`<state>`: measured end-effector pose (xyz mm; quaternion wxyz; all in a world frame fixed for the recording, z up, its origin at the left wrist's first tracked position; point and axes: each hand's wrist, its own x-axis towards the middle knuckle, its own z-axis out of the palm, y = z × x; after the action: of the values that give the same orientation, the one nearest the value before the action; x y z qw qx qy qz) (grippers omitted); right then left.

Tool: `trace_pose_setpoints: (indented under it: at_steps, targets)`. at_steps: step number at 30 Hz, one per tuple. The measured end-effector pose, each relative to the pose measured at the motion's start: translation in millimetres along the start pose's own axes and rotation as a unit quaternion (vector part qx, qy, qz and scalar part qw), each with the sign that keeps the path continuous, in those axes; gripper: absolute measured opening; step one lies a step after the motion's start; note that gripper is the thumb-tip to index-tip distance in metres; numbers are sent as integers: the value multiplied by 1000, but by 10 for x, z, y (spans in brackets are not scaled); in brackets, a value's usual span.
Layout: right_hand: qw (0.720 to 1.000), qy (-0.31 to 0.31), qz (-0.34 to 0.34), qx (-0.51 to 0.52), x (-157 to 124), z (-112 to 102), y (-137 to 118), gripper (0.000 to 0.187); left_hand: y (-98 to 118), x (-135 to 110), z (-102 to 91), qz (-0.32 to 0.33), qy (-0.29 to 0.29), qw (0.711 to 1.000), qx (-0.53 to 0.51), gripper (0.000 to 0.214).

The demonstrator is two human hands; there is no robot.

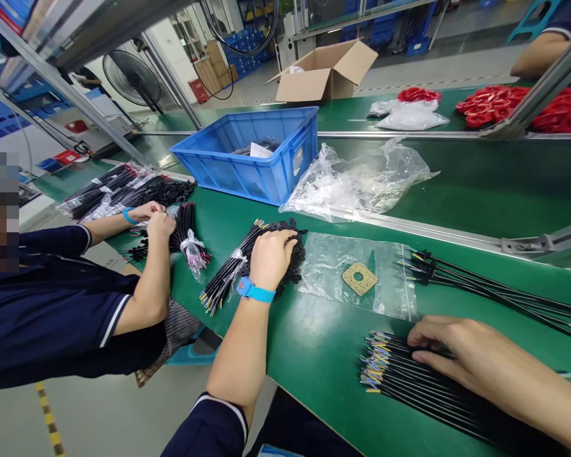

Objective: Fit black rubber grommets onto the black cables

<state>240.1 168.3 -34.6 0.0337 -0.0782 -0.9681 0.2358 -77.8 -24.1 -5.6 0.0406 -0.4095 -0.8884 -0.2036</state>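
My left hand [271, 257], with a blue wrist strap, rests on a heap of black plastic pieces [292, 270] at the end of a tied cable bundle [231, 270]. Its fingers are bent down into the heap, and their tips are hidden. Over a flat row of black cables [423, 381] with blue, yellow and white wire ends lies my right hand [461, 349]. Its fingers are curved, with a gap between thumb and forefinger, and its fingertips touch the cables. Between the hands, a tan square plate with a round hole [360, 279] sits on a clear zip bag [326, 270].
Several cables with black connectors [485, 285] lie at the right. Behind are a blue crate [252, 162], a crumpled clear bag [356, 181], an open carton [321, 73] and red parts [495, 105]. A co-worker's hands [157, 219] handle cables at the left.
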Motion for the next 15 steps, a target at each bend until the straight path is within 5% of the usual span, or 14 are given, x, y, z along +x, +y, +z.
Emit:
trace_pose_setpoints:
  at_steps: [3,7,11,15]
  targets:
    - [997,-80,-12,11,42,-27,-34,16,29,-12,17,19,25,998,-62,23]
    - [999,-46,-1,26,83,-96,-105,18,100,-35,31,40,29,992,-120,18]
    - [996,40,26,82,133,-131,-160,24,172,-50,62,71,5,984,-166,7]
    - [984,179,-6,-20,242,19,-159,20,229,-67,90,69,4,977,-201,12]
